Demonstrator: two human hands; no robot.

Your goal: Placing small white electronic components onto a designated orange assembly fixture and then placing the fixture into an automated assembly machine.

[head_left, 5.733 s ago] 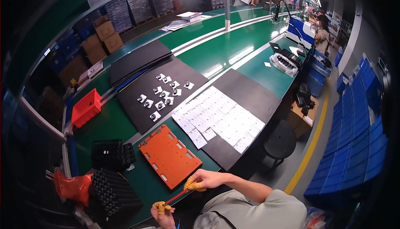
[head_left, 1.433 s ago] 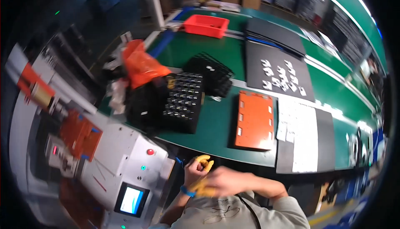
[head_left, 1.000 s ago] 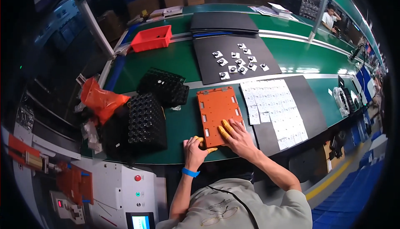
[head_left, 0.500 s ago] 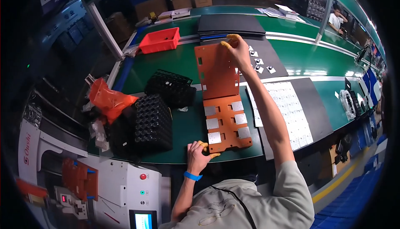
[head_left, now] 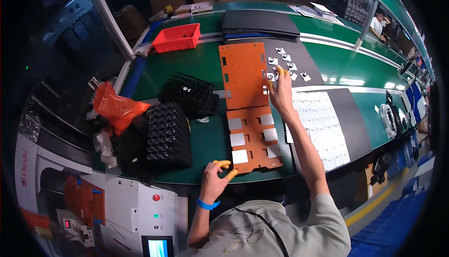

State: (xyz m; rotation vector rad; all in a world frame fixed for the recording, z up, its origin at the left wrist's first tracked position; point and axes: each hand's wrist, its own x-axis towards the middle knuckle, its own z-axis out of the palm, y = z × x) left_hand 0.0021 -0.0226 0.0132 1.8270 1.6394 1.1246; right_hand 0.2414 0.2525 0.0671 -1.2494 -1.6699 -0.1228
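Note:
The orange hinged fixture lies unfolded on the green bench, its upper leaf flat and pointing away from me. On its lower leaf, several square silvery plates sit in two columns. My right hand, wearing yellow finger covers, reaches past the fixture's right edge. Its fingers are apart, over a group of small white plates with black round parts; whether a fingertip touches one is hard to see. Beside the fixture's near left corner, my left hand has its thumb and fingers spread, with nothing between them.
White printed sheets lie on dark board right of the fixture. Black ribbed trays and an orange bag are at left. Farther back are a red bin and stacked black sheets. A white machine stands near left.
The fixture's upper leaf went from tilted up to flat. My right hand let go of its far edge and moved nearer, onto the small plates. My left hand shifted slightly left, fingers opening.

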